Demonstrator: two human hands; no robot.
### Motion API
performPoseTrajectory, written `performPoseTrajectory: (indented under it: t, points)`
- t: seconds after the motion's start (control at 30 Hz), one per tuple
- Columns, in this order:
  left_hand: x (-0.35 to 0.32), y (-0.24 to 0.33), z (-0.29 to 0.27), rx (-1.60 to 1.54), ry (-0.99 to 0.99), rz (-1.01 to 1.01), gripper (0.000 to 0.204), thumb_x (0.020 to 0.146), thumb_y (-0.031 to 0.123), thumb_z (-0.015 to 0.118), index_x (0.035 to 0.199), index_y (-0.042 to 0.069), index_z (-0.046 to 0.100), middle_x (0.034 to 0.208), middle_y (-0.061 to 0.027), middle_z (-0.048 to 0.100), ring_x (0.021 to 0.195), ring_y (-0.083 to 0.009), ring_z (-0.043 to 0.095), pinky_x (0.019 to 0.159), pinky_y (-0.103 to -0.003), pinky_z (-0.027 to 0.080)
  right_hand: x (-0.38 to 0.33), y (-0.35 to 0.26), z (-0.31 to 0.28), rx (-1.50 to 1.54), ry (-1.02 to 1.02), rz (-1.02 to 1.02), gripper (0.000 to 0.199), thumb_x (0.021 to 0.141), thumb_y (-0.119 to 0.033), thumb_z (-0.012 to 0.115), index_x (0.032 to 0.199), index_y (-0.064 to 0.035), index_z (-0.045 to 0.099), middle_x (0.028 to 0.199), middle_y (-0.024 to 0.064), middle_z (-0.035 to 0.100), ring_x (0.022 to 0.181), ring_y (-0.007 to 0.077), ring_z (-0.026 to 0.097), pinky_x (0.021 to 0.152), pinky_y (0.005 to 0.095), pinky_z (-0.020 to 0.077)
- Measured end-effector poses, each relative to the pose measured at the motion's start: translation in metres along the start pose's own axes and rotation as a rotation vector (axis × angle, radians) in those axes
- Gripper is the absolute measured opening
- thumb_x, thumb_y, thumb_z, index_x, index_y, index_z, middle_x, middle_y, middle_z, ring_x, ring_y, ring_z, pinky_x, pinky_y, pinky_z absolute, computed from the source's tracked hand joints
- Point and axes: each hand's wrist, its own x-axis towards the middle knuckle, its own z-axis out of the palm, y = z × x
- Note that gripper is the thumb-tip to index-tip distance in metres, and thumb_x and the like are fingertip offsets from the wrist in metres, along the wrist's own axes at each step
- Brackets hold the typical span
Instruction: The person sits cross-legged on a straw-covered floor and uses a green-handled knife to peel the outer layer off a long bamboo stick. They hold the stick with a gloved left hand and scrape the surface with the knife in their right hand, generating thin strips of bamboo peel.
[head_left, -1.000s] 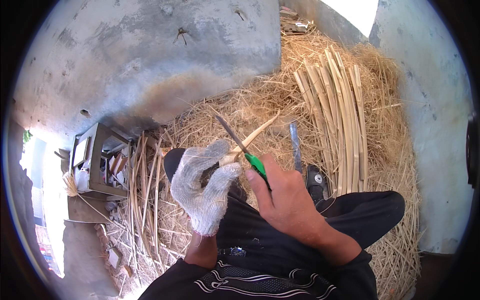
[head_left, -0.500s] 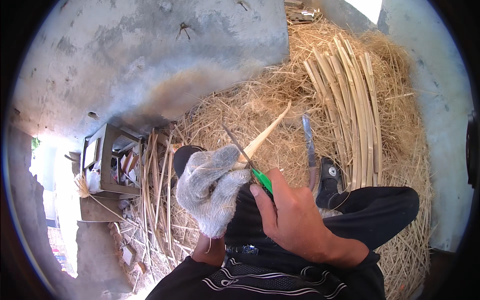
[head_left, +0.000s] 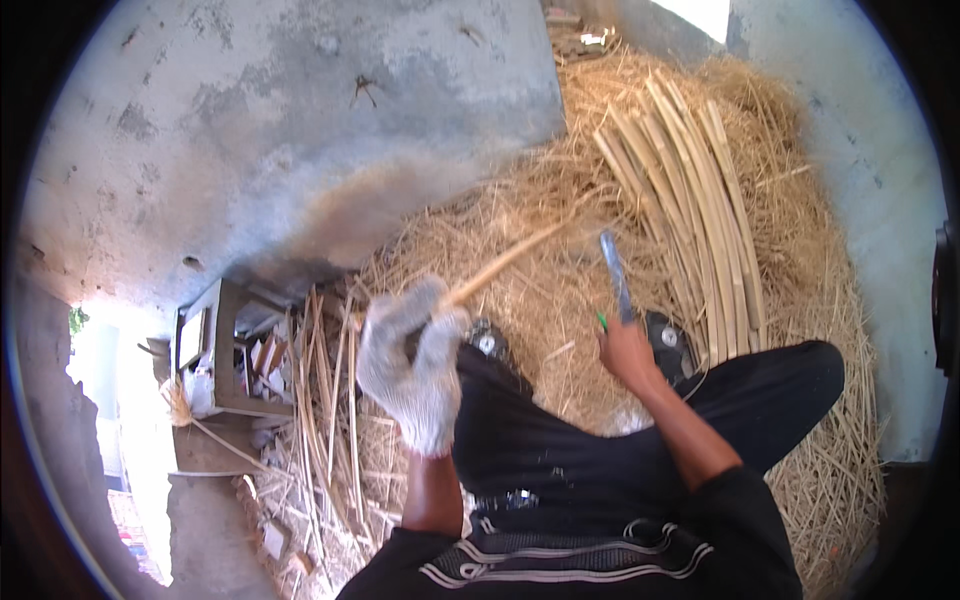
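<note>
My left hand, in a pale knitted glove, is closed around the near end of a slim, tapering wooden stick that points up and to the right. My bare right hand is reached forward, low over the straw, with its fingers curled. A bit of the green knife handle shows at its left side; the blade cannot be made out. Just beyond these fingers lies a long tool with a bluish wrapped end. Its near end goes behind my hand, and whether I grip it cannot be told.
Long split wooden strips lie bundled on straw at the right. Thin sticks and an open-fronted cabinet full of scraps stand left. A grey wall rises behind. My shoes rest among the shavings.
My right hand has left the stick and moved forward and right to the wrapped tool, taking the green-handled knife along. My left hand keeps the stick, now tilted further right.
</note>
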Motion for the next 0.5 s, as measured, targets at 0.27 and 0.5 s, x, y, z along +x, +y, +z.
performPoseTrajectory:
  t: [0.27, 0.5]
  points:
    - [-0.010, 0.009, -0.002, -0.057, 0.052, -0.212, 0.031, 0.074, 0.000, 0.081, 0.103, -0.003, 0.072, 0.094, -0.0135, 0.072, 0.084, -0.0193, 0.068, 0.073, -0.029, 0.054, -0.030, -0.153, -0.128, 0.601, 0.120, -0.286, 0.019, 0.099, -0.021, 0.055, 0.102, -0.0024, 0.053, 0.068, 0.0204, 0.061, 0.061, 0.0418, 0.062, 0.055, 0.0502, 0.0465]
    - [-0.006, 0.011, -0.006, -0.024, 0.044, -0.163, 0.028, 0.077, -0.003, 0.077, 0.104, -0.004, 0.071, 0.099, -0.0146, 0.070, 0.085, -0.0193, 0.068, 0.074, -0.030, 0.056, -0.019, -0.170, -0.108, 0.441, 0.138, -0.352, 0.019, 0.098, -0.022, 0.058, 0.094, -0.0043, 0.052, 0.062, 0.0167, 0.060, 0.052, 0.0365, 0.062, 0.046, 0.0455, 0.0474]
